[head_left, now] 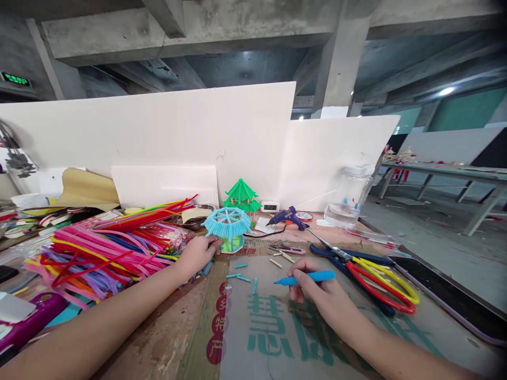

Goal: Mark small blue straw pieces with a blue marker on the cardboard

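Note:
My right hand (311, 285) is closed around a blue marker pen (304, 278), its tip pointing left above the cardboard sheet (237, 348). My left hand (200, 254) has its fingers curled against the left side of a small model pavilion (227, 224) with a light blue slatted roof and a green-and-blue base. The roof's edge partly hides the fingertips. Between the hands, several short blue sticks (244, 279) lie on the cardboard. A few plain wooden sticks (285, 256) lie beyond the pen. Behind the pavilion stands a green-roofed model (241, 196).
Colourful pipe cleaners (114, 248) are heaped at left. A blue glue gun (289, 216), a small digital clock (270, 206) and a clear water jug (348, 195) stand at the back. Scissors with red and yellow handles (380, 285) and a phone (455, 295) lie at right.

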### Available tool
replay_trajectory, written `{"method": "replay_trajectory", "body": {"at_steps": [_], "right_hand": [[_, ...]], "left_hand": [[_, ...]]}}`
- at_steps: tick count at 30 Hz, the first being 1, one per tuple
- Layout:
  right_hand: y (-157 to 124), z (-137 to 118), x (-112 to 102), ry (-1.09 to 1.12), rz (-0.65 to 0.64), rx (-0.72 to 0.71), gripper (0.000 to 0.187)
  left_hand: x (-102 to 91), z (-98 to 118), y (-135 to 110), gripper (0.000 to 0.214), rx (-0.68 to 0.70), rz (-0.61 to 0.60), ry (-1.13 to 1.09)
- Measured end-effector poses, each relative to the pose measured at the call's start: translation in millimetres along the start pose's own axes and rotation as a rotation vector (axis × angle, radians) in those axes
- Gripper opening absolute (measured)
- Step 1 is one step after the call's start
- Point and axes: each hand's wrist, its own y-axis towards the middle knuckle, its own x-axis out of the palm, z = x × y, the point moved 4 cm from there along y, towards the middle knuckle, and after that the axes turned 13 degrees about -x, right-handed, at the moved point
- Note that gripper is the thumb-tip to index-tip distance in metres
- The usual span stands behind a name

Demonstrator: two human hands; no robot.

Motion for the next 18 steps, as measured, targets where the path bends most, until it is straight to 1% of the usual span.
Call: {"method": "replay_trajectory", "body": {"at_steps": [1,2,3,5,7,9,12,14,18], "right_hand": [[0.1,0.1,-0.1,-0.003,-0.003,-0.004,0.037],[0.2,0.6,-0.1,-0.006,-0.008,-0.007,0.037],[0.2,1.2,0.0,-0.008,-0.015,-0.007,0.037],[0.2,2.6,0.4,-0.006,-0.028,-0.009,0.036],[0.2,3.9,1.0,-0.004,-0.041,-0.01,0.036],[0.3,4.7,1.1,-0.004,-0.043,-0.01,0.036],[0.3,5.2,0.9,-0.004,-0.04,-0.008,0.036],[0.3,5.4,0.6,-0.013,-0.039,-0.009,0.037],[0.8,6.0,0.3,-0.025,-0.038,-0.012,0.038]], "left_hand": [[-0.9,-0.5,1.0,0.026,-0.006,-0.017,0.022],[-3.1,-0.7,1.6,0.028,-0.009,-0.033,0.043],[-6.4,-0.6,1.6,0.03,-0.008,-0.049,0.065],[-15.5,-0.2,-0.8,0.025,0.002,-0.071,0.107],[-25.1,-0.1,-6.3,0.019,0.016,-0.071,0.145],[-30.8,0.0,-12.7,0.021,0.027,-0.055,0.169],[-27.3,1.7,-17.2,0.027,0.035,-0.022,0.166],[-20.0,3.5,-15.3,0.033,0.027,0.005,0.149],[-10.7,7.3,-11.0,0.034,0.03,0.037,0.112]]}}
